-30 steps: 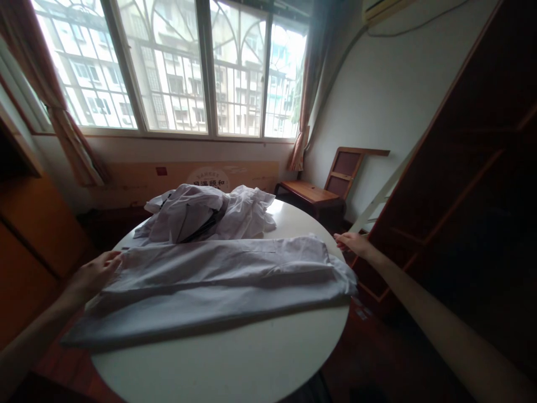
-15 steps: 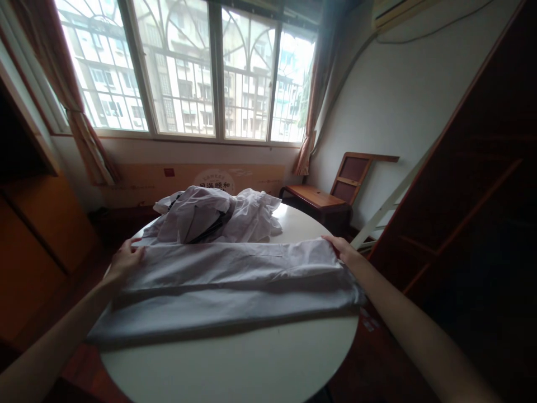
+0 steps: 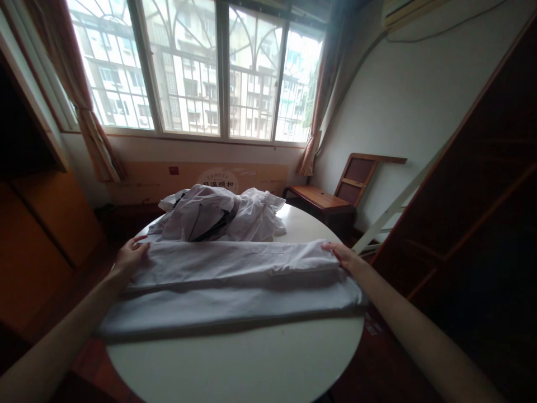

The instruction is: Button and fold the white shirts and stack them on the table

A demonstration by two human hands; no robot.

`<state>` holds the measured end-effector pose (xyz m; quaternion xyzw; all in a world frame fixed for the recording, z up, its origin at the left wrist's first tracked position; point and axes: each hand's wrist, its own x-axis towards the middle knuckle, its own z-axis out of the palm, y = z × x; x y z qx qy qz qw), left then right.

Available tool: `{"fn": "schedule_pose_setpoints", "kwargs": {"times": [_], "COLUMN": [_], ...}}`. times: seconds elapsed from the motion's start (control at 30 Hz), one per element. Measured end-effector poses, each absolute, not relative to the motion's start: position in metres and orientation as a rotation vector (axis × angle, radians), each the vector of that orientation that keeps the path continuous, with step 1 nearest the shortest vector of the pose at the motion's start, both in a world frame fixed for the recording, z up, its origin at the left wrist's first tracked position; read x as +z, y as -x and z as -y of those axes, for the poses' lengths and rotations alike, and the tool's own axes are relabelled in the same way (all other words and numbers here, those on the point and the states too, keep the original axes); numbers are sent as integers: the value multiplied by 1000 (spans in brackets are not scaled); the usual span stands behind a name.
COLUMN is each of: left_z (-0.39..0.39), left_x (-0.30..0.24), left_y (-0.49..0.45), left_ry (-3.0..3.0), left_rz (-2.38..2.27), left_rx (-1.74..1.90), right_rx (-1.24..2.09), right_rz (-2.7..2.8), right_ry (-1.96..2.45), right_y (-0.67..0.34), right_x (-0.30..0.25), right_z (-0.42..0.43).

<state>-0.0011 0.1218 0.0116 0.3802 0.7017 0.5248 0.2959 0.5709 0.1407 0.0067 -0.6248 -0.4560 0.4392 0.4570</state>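
Head view: right hand [image 3: 343, 255] pinches garment [image 3: 251, 285], left hand [image 3: 131, 256] touching, grip unclear (panel [image 3: 262, 173] reads “頤和”).

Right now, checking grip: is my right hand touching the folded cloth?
Touching. Head view: the right hand curls over the folded cloth at its far corner.

Room in a home
Tied curtain [image 3: 97, 137] at ten o'clock, barred window [image 3: 188, 84] at eleven, air conditioner [image 3: 405, 12] at one.
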Motion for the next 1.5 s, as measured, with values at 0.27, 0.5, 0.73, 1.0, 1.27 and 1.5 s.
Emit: {"fn": "schedule_pose_setpoints", "kwargs": {"times": [0.27, 0.5, 0.73, 1.0, 1.27, 1.5], "left_z": [-131, -123, -87, -105, -115, -134], "left_x": [8, 28, 17, -15, 3, -22], "left_y": [4, -50, -162, -150, -209, -204], "left_ry": [-840, -2056, -2923, -2673, -2759, -2625], "left_rz": [-1852, -2260, -1138, -1301, -1372, -1437], "left_rx": [1522, 1559, 603, 225, 652, 380], "right_rx": [1101, -81, 9, 164, 212, 181], "right_rz": [987, 1489, 2238, 2550, 2369, 2501], "right_ry": [1525, 1708, 1114, 1236, 1277, 1224], "right_y": [-572, -548, -445, -408, -383, -402], "right_x": [-5, 12, 22, -14, -4, -28], "right_z": [-133, -135, -117, -102, -125, -133]}}
